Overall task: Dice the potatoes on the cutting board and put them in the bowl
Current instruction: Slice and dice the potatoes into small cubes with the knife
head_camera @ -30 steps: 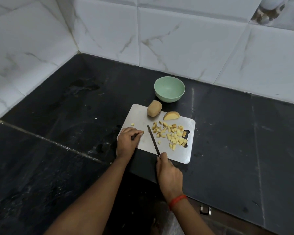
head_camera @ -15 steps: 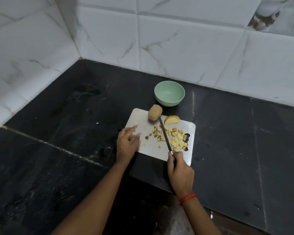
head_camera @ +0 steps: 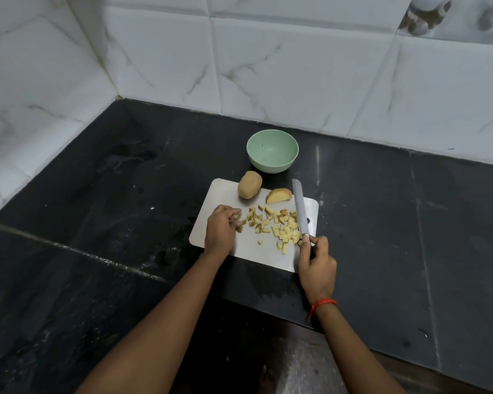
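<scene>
A pale cutting board (head_camera: pixel 225 194) lies on the black counter. At its far edge sit a whole potato (head_camera: pixel 249 184) and a cut potato half (head_camera: pixel 279 195). Diced potato pieces (head_camera: pixel 279 226) are spread over the board's middle and right. My right hand (head_camera: pixel 316 265) grips the knife (head_camera: pixel 300 209) by its handle, the blade lying along the right side of the pile and pointing away from me. My left hand (head_camera: pixel 221 227) rests on the board with curled fingers touching the leftmost pieces; whether it holds any is hidden. The green bowl (head_camera: pixel 272 150) behind the board is empty.
The black stone counter (head_camera: pixel 125 209) stretches left and right of the board. White marble-look wall tiles (head_camera: pixel 296 66) close off the back and the left side. The counter's front edge runs just below my right wrist.
The knife has swung from the middle of the pile to its right side. My left hand moved right across the board and its fingers curled at the pile's left edge.
</scene>
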